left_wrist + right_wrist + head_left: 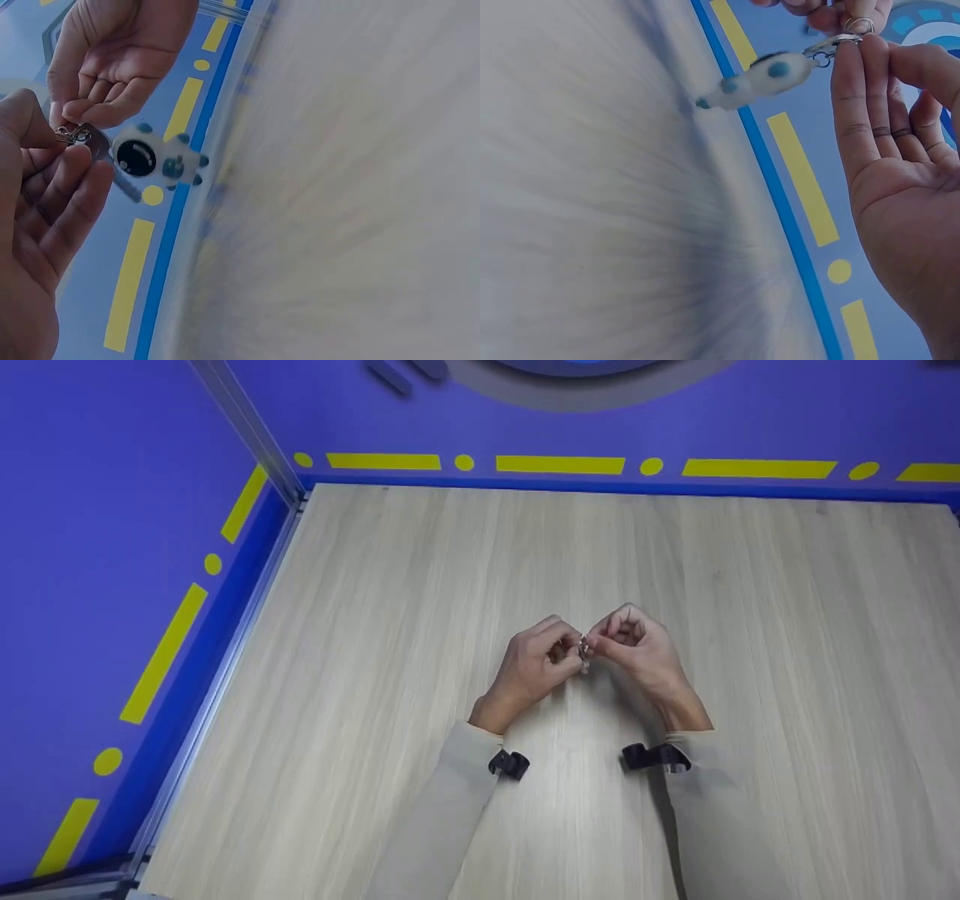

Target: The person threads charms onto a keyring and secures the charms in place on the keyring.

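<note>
A keychain with a small white and teal astronaut figure (pixel 136 159) hangs between the two hands, above the table. The figure has a round black visor and dangles from metal links beside a flat grey metal tag (pixel 97 142). With thumb and fingertips, my left hand (pixel 529 664) pinches the metal ring and links (pixel 73 136) at the top. My right hand (pixel 649 656) meets it from the other side, thumb and index finger pinching the same metal ring (pixel 860 25). Fingertips partly hide the ring. In the head view the keychain (pixel 583 652) shows only as a small silvery bit.
Below the hands spreads a pale wood-grain table (pixel 375 660). Blue panels with yellow dashes and dots, a back wall (pixel 555 427) and a left wall (pixel 112 510), border it. A black wrist camera (pixel 510 765) is strapped at each sleeve.
</note>
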A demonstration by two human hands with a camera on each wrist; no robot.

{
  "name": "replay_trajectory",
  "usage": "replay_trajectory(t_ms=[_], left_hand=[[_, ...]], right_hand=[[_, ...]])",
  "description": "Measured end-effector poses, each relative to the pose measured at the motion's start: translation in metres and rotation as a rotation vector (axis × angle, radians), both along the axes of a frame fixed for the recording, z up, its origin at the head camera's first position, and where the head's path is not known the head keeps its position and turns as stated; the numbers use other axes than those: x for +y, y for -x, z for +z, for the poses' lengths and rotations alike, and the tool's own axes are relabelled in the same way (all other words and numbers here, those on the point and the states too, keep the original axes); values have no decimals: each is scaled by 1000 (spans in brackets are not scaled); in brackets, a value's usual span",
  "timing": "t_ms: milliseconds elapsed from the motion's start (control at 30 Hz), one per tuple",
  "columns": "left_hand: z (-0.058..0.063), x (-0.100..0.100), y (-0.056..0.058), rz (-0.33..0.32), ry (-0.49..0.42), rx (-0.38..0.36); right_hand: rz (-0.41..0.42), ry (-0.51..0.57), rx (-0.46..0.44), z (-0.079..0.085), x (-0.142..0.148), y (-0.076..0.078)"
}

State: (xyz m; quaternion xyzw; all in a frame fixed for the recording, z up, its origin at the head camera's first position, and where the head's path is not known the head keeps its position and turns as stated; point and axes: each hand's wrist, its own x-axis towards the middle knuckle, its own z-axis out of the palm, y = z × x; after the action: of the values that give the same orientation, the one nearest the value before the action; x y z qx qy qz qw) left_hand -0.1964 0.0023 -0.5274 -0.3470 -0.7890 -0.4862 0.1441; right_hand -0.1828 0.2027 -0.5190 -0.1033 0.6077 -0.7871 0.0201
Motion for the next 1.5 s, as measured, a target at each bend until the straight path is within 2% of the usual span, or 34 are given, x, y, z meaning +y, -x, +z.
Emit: replay_trajectory(t_ms=[400, 633, 900, 1067, 1233, 1333, 1500], left_hand=[[2, -3, 3, -1, 3, -14], [1, -2, 2, 28, 23, -29], [4, -2, -1, 58, 63, -156], [3, -2, -1, 26, 7, -219], [2, -1, -1, -9, -34, -233], [3, 0, -1, -11, -12, -244], [5, 0, -2, 34, 89, -239]], right_hand=[[-41, -78, 14, 3, -5, -3], [-47, -120, 8, 3, -5, -4], [-78, -148, 8, 2, -5, -3], [-94, -119, 15, 2, -6, -2], [-113, -57, 10, 3, -6, -2], [-128, -44, 1, 4, -7, -2], [-138, -101, 9, 6, -8, -1]])
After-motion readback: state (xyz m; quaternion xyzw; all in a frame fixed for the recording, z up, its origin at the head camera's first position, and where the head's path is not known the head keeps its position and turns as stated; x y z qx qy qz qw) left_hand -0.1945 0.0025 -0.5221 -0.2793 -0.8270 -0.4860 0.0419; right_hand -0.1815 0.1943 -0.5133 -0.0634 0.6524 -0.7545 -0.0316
